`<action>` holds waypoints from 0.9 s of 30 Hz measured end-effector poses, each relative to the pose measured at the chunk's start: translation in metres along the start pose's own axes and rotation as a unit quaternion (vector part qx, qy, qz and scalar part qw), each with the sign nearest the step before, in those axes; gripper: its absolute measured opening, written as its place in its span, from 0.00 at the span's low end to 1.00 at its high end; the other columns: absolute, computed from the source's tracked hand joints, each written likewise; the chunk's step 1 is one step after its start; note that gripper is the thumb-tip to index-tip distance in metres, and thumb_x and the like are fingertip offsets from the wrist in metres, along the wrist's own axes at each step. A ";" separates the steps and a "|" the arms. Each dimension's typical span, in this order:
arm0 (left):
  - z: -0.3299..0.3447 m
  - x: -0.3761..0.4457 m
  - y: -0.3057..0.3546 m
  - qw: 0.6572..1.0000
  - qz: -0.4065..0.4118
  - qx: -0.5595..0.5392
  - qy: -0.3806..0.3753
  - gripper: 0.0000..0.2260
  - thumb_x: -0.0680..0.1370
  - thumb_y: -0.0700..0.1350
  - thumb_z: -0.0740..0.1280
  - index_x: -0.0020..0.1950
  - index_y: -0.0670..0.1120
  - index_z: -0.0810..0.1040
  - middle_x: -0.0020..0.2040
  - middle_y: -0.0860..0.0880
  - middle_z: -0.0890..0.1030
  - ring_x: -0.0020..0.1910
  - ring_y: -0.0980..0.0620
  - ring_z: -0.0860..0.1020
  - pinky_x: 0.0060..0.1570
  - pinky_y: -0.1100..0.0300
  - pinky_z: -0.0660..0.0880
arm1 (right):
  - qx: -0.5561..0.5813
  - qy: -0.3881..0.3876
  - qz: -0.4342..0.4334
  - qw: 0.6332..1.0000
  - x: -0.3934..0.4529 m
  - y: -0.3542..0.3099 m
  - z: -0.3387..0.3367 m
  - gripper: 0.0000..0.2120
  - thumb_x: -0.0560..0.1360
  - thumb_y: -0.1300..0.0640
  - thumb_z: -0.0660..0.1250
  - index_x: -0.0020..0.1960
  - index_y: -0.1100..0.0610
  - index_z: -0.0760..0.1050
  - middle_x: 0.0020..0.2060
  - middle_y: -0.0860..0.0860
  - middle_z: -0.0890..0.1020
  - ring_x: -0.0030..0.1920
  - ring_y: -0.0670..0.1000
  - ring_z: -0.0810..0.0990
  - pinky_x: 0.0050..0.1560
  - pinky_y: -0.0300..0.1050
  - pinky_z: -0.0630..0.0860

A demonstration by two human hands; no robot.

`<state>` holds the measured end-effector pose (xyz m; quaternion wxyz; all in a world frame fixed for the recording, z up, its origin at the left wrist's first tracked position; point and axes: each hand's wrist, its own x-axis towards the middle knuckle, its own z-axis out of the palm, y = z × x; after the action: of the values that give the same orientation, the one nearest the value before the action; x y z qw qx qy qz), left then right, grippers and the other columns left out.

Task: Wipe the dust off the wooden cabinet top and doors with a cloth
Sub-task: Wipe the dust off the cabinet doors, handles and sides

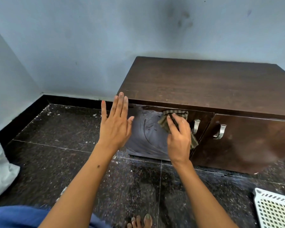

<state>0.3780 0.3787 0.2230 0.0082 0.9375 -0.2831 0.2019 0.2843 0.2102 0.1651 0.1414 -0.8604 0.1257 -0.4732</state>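
The right hand (pixel 178 137) grips a bunched checked cloth (pixel 173 119), fingers curled round it, and presses it against the upper part of the left door (pixel 146 134) of the low dark wooden cabinet (pixel 204 83), just left of that door's metal handle (pixel 196 126). The door shows grey smeared swirls. The left hand (pixel 116 122) is held flat, fingers straight and together, in front of the cabinet's left front corner, holding nothing; whether it touches the wood cannot be told.

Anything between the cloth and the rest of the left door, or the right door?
Nothing loose in the way. The right hand holds the cloth against the left door. Only the two metal handles stick out along the path toward the right door. The left hand is open, off to the left.
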 end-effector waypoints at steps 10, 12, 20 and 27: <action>0.005 -0.004 -0.021 0.999 -0.025 -0.045 0.001 0.28 0.80 0.53 0.42 0.77 0.43 0.45 0.78 0.47 0.46 0.77 0.50 0.43 0.73 0.45 0.35 | -0.015 -0.008 -0.041 0.999 0.006 -0.014 0.004 0.16 0.71 0.71 0.58 0.53 0.68 0.80 0.52 0.61 0.82 0.54 0.61 0.81 0.56 0.54 0.77; 0.006 -0.005 -0.018 0.998 -0.030 -0.055 0.005 0.28 0.80 0.53 0.42 0.77 0.43 0.45 0.78 0.47 0.46 0.77 0.50 0.44 0.72 0.45 0.35 | -0.018 0.002 -0.034 0.999 0.011 -0.022 0.009 0.16 0.72 0.70 0.57 0.54 0.68 0.80 0.52 0.61 0.82 0.54 0.61 0.81 0.58 0.53 0.75; 0.011 -0.006 -0.016 0.997 -0.045 -0.066 0.012 0.27 0.80 0.54 0.41 0.77 0.44 0.46 0.78 0.48 0.47 0.77 0.50 0.44 0.72 0.43 0.35 | -0.023 -0.045 -0.074 0.996 0.006 -0.028 0.014 0.13 0.70 0.70 0.65 0.53 0.67 0.81 0.52 0.59 0.83 0.53 0.60 0.82 0.55 0.51 0.77; 0.017 -0.007 -0.013 0.990 -0.061 -0.129 0.019 0.26 0.82 0.53 0.43 0.77 0.45 0.44 0.78 0.49 0.45 0.76 0.52 0.41 0.72 0.45 0.35 | -0.013 -0.106 -0.141 0.984 0.012 -0.052 0.031 0.16 0.66 0.70 0.73 0.53 0.66 0.81 0.52 0.58 0.83 0.54 0.58 0.82 0.54 0.51 0.79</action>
<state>0.3859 0.3913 0.2056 0.1466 0.9400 -0.2493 0.1809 0.3217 0.2584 0.1777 0.0739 -0.9167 -0.0066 -0.3926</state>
